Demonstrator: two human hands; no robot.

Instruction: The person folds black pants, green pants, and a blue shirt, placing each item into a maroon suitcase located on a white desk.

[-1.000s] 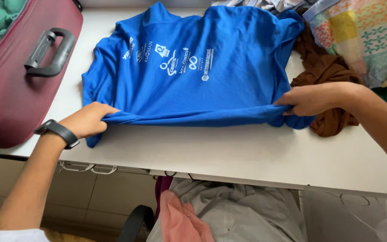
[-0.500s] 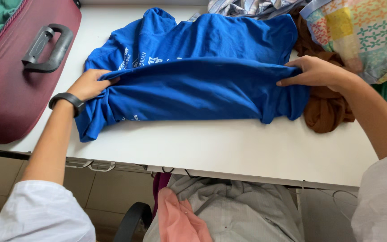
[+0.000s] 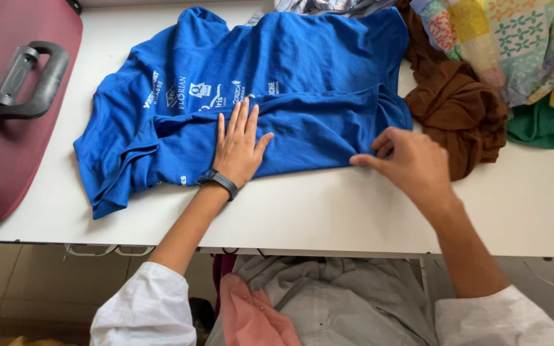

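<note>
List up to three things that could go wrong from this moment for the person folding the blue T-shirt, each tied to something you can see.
1. The left hand presses only the middle of the blue T-shirt; the bunched sleeve at its left could get creased into the fold.
2. The right hand works the shirt's corner right beside the brown garment, which might get caught up.
3. The folded edge lies close to the white table front and could slip off.

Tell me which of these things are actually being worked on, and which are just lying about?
In hand:
- blue T-shirt, part folded
- left hand, flat on the fold
- right hand, pinching the shirt's lower edge

Lying about:
- maroon suitcase
- brown cloth
- patterned fabric
- green cloth
- white table
</note>
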